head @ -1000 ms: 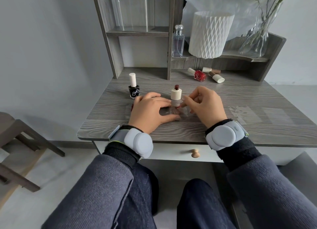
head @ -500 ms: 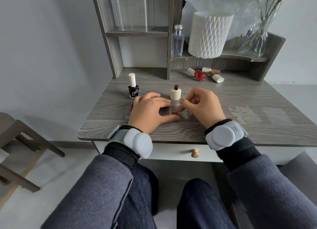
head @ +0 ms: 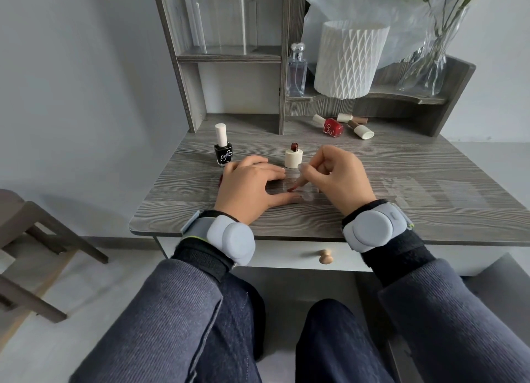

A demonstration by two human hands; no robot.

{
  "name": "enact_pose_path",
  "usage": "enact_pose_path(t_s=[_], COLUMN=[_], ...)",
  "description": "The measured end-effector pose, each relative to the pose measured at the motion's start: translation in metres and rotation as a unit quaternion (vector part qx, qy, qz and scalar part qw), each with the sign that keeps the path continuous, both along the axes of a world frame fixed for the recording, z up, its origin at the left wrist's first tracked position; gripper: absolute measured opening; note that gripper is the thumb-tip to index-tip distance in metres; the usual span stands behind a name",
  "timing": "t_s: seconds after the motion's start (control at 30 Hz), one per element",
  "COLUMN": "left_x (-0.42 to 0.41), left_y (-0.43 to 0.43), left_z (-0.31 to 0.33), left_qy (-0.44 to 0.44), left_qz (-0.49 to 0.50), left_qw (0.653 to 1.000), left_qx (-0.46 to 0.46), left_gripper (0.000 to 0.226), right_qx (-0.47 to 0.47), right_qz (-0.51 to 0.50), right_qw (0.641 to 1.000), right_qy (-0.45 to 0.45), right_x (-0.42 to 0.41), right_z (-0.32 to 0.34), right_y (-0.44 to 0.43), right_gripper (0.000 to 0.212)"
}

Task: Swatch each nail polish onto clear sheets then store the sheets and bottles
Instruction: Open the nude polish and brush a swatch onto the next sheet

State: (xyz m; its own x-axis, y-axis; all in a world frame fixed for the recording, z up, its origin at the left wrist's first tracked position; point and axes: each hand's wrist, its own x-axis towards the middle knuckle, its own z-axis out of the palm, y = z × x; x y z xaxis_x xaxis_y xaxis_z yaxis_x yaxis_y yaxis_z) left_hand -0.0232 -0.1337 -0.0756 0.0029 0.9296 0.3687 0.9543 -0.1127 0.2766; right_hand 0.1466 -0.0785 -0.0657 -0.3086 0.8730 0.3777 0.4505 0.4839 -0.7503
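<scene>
A clear sheet [head: 308,195] lies on the desk [head: 372,164] between my hands. My left hand [head: 248,186] lies flat with straight fingers and presses the sheet's left part down. My right hand [head: 339,179] pinches a polish brush [head: 296,182] whose red tip touches the sheet near my left thumb. Just behind stands the open polish bottle [head: 293,156], cream-bodied with a dark red neck. A black bottle with a white cap [head: 223,150] stands upright to the left. A red bottle [head: 332,127] and two brownish bottles [head: 360,129] lie on their sides at the back.
More clear sheets [head: 430,192] lie flat on the desk's right part. A clear box [head: 226,24] sits on the upper shelf. Behind stand a perfume bottle [head: 296,71], a white ribbed vase [head: 348,58] and a glass vase [head: 426,58]. A drawer knob [head: 325,257] is below the desk edge.
My right hand has shifted slightly toward me, drawing the brush tip down the sheet. The left hand stays in place.
</scene>
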Motion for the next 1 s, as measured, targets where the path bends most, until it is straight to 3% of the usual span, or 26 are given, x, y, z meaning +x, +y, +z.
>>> enact_pose_path(t_s=[0.2, 0.33, 0.57, 0.8, 1.0], left_x=[0.001, 0.0004, 0.0009, -0.0009, -0.0014], left_y=[-0.0017, -0.0012, -0.0014, -0.0002, 0.0002], left_z=[0.0014, 0.0014, 0.0012, -0.0005, -0.0019], left_qy=[-0.005, 0.0, -0.008, -0.004, -0.002], left_qz=[-0.007, -0.004, -0.006, -0.006, -0.003], left_qw=[1.0, 1.0, 1.0, 1.0, 1.0], left_qx=[0.002, -0.001, 0.005, 0.006, 0.011], left_gripper=[0.085, 0.079, 0.085, 0.079, 0.067], right_qx=[0.022, 0.048, 0.013, 0.031, -0.001], right_qz=[-0.062, -0.096, -0.071, -0.095, -0.075], right_qw=[0.998, 0.993, 0.997, 0.994, 0.997], right_qy=[0.001, 0.055, -0.009, 0.041, 0.005], right_x=[0.0025, 0.0039, 0.0033, 0.0034, 0.0035], right_z=[0.0033, 0.0034, 0.002, 0.0041, 0.0028], right_y=[-0.0018, 0.0013, -0.0006, -0.0003, -0.0014], right_gripper=[0.016, 0.017, 0.017, 0.015, 0.013])
